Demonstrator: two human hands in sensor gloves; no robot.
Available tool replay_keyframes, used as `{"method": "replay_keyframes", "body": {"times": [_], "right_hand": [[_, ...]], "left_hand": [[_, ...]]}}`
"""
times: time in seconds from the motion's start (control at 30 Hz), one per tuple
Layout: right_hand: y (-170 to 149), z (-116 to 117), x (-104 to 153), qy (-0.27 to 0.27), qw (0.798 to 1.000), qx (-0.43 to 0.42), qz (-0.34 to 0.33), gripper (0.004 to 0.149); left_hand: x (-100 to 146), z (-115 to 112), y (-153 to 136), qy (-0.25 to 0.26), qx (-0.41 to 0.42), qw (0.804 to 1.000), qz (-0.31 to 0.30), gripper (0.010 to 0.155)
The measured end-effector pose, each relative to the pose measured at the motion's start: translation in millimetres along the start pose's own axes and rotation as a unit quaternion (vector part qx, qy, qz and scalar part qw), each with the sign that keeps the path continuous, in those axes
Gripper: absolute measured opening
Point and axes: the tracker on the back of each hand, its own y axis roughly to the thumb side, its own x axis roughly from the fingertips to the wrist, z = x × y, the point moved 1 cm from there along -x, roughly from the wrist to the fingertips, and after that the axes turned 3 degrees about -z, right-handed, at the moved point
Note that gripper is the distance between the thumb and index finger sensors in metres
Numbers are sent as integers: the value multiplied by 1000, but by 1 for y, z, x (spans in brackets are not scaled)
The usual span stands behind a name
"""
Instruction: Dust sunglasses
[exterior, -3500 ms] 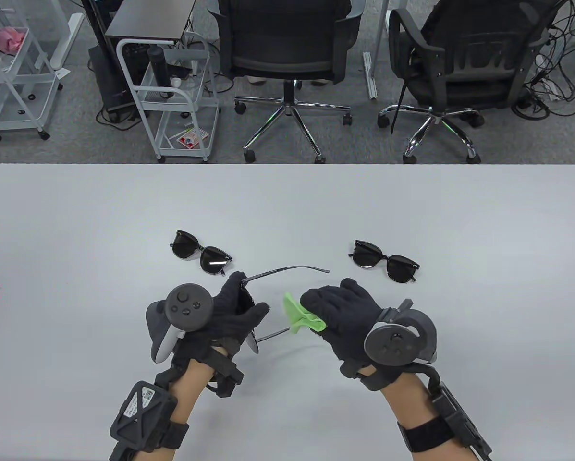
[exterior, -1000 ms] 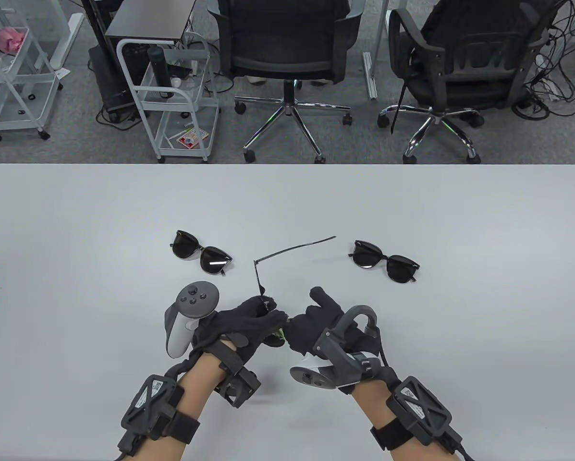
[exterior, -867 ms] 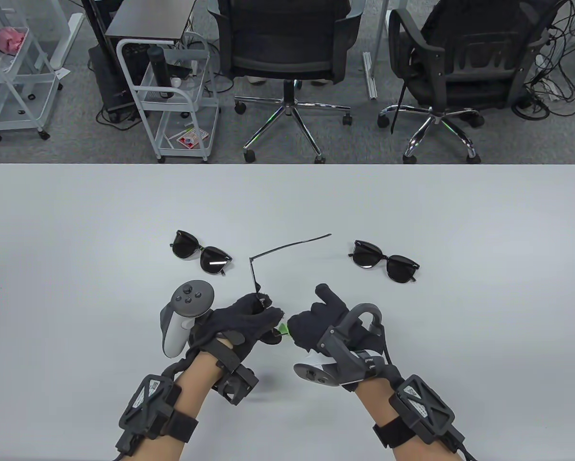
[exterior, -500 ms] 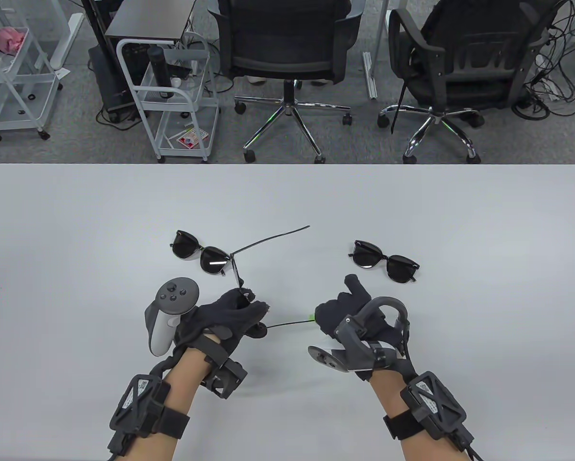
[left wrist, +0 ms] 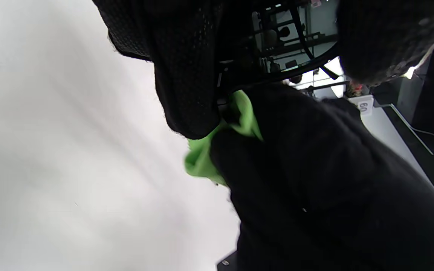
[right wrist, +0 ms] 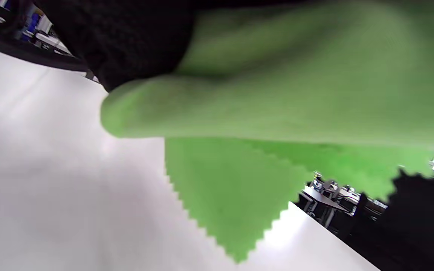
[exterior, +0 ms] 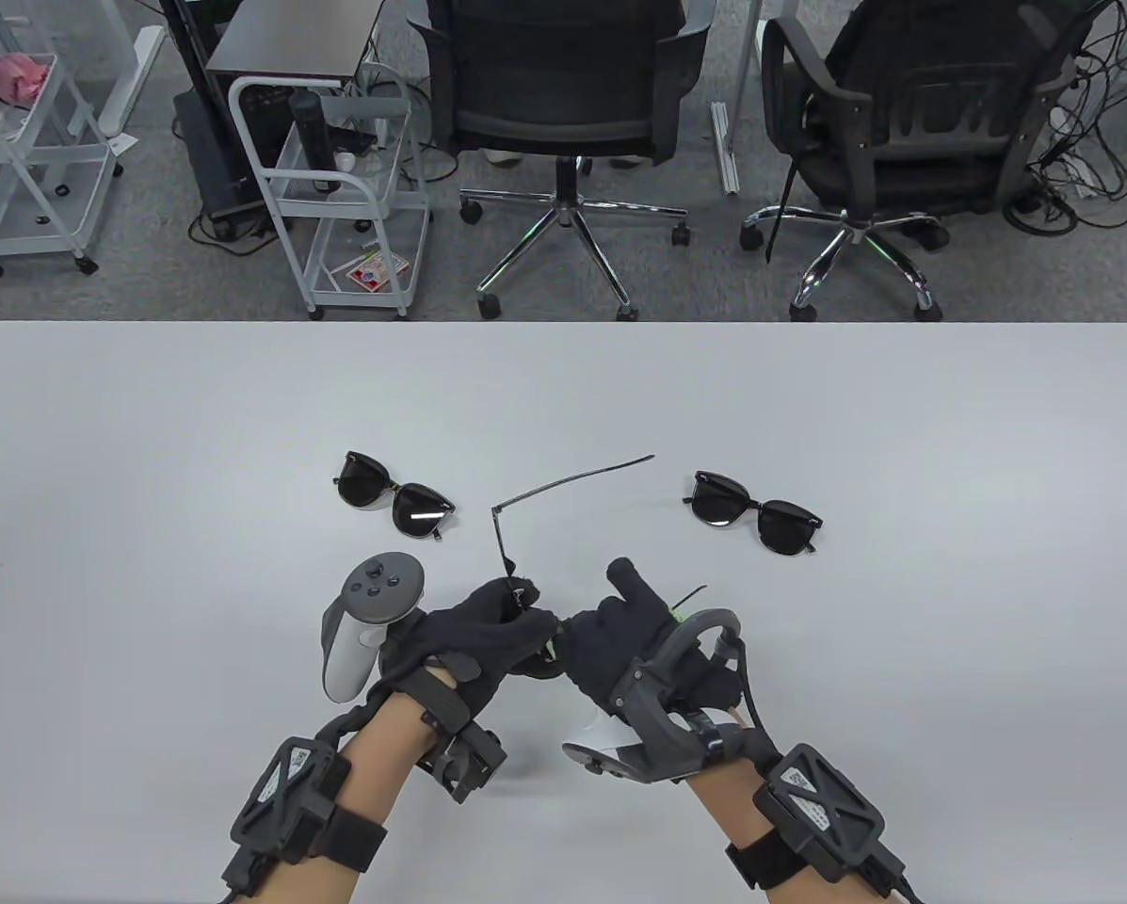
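Held black sunglasses (exterior: pixel 511 556), green cloth (right wrist: pixel 277 113)

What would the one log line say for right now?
left hand: holds sunglasses | right hand: wipes arm with green cloth | two other pairs: on table

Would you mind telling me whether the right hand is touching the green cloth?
Touching. In the right wrist view the right hand grips the green cloth, whose folds emerge straight from under the black glove.
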Motion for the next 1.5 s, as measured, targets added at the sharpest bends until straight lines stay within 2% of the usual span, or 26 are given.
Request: {"method": "replay_keyframes", "body": {"times": [0.07, 0.17, 0.23, 0.47, 0.63, 0.7, 0.8, 0.97, 1.03, 1.2, 1.3, 1.43, 1.5], "right_hand": [[-3, 1, 3, 2, 1000, 25, -5, 43], [-10, 3, 3, -3, 999, -32, 22, 43], [-12, 4, 2, 1, 1000, -10, 21, 43], [-31, 15, 11, 23, 997, -36, 60, 43], [-46, 28, 21, 61, 994, -25, 82, 43], [-56, 38, 27, 105, 989, -25, 101, 42], [-65, 42, 36, 98, 986, -57, 124, 43], [-59, 38, 35, 107, 989, -25, 96, 43], [-60, 33, 35, 78, 990, -51, 106, 44], [-56, 1, 31, -12, 991, -81, 110, 44], [-48, -10, 27, -29, 989, -105, 101, 44], [-36, -13, 20, 3, 990, -114, 79, 44], [-33, -3, 17, 47, 985, -156, 62, 44]], "left_hand": [[-1, 1, -1, -7, -15, 1000, -7, 97], [1, 2, 1, 10, -5, 1000, -6, 97], [2, 3, 4, 19, -24, 1000, -8, 96], [4, 12, 1, 39, -29, 999, 0, 95], [8, 23, 3, 67, -76, 995, 1, 95], [10, 27, 3, 80, -94, 992, 3, 95], [9, 27, 0, 77, -100, 992, 11, 95], [6, 21, -2, 66, -138, 988, 20, 96], [6, 20, -4, 58, -133, 989, 25, 96], [4, 24, -6, 65, -127, 989, 27, 96], [5, 28, -9, 72, -115, 990, 32, 97], [7, 35, -10, 90, -111, 989, 34, 97], [8, 38, -12, 96, -104, 989, 34, 97]]}}
